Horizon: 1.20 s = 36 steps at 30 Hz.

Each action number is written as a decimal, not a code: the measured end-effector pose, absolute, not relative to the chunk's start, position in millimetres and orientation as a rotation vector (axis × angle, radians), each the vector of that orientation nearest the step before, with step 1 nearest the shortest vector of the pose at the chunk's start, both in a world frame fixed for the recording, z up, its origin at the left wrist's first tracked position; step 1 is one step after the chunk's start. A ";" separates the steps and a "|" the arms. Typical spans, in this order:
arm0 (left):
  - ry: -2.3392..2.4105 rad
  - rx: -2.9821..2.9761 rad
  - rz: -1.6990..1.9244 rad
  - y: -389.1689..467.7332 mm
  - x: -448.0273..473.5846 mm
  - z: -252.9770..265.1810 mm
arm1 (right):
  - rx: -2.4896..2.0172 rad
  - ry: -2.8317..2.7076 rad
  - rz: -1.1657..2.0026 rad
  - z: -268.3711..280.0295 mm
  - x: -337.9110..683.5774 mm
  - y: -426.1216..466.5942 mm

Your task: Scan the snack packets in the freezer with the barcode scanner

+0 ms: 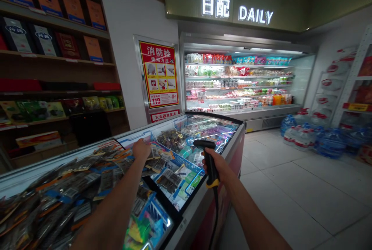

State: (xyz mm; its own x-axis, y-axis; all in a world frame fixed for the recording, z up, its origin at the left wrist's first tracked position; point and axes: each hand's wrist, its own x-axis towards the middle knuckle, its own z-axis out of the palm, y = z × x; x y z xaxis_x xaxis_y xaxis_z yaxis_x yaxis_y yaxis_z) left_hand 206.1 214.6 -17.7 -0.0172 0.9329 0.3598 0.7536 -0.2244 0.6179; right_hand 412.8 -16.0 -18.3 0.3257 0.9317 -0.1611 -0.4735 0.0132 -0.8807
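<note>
My right hand (221, 165) is wrapped round the handle of a black and yellow barcode scanner (212, 168). Its head points left over the chest freezer, and a black cable hangs from the handle. My left hand (141, 149) reaches across the freezer, its fingers curled near the far side; what they hold, if anything, is hidden. Just right of that hand lie dark flat packets (158, 161) in a blue wire basket (183, 160). Many orange-edged packets (72, 192) are heaped to the left, partly covered by my left forearm.
The chest freezer's rim (200, 190) runs diagonally, with a dark crossbar (164, 199). Shelves of boxes (55, 58) stand at the left. Behind are a fire-hydrant notice (159, 74) and a lit refrigerated display (236, 83). Large water bottles (331, 143) stand on the tiled floor (279, 188).
</note>
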 end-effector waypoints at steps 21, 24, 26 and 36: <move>0.975 2.753 0.414 131.7 438.7 -82.9 | -1.128 -0.339 1.009 -44.8 501.7 -32.4; 0.899 2.847 0.239 128.8 445.1 -89.5 | -1.149 -0.342 1.006 -50.0 506.4 -29.6; 0.883 2.898 0.192 126.3 442.2 -90.9 | -1.147 -0.344 1.004 -51.6 506.4 -28.4; 1.308 2.900 0.451 134.1 383.6 -64.4 | -1.089 -0.403 1.054 -44.7 481.0 -28.7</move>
